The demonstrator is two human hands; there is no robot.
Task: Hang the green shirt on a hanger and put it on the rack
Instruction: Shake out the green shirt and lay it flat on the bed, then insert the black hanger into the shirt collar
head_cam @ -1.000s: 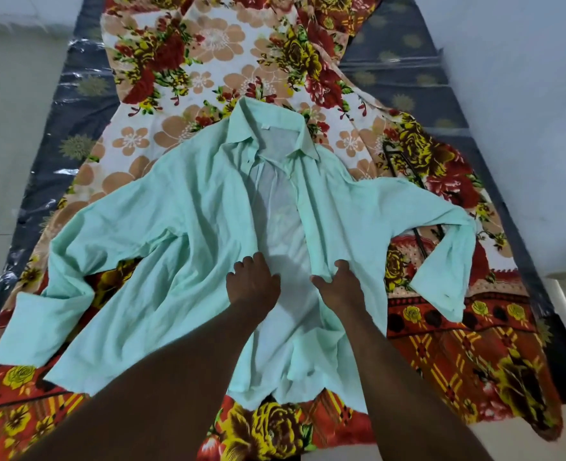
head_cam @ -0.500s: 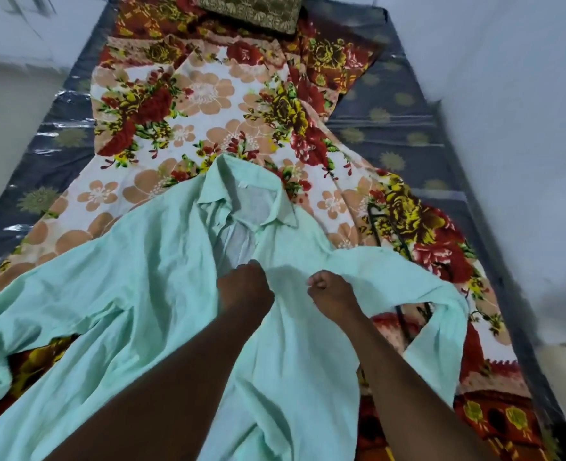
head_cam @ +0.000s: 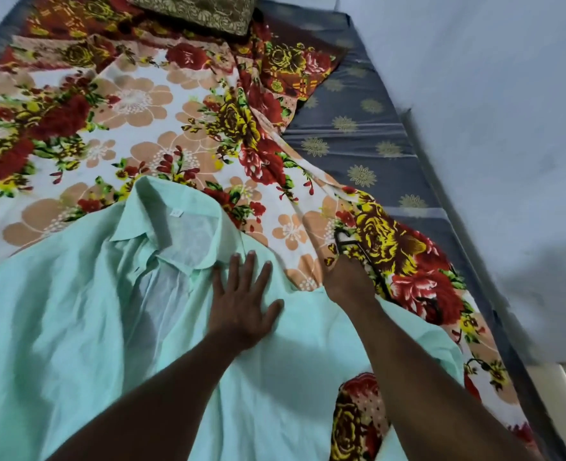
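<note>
Pinning shirt (head_cam: 75, 311) flat: left hand (head_cam: 241, 304), fingers spread. Right hand (head_cam: 348, 282) at hanger (head_cam: 341, 240), grip hidden, can't tell. Risk: hook possibly snags sheet (head_cam: 141, 104).

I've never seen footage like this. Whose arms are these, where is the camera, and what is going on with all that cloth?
There is no machine here. These are a person's two bare arms, filmed by a wide-angle camera worn on their head and looking down.

A green shirt lies open, collar pointing away, on a floral bedsheet over a grey mattress. A patterned cushion sits at the far end.

The left hand presses flat on the shirt beside the collar, fingers straight. The right hand is at a black hanger lying on the sheet next to the shirt. Its fingers are hidden, so I cannot tell whether it grips the hanger yet.
</note>
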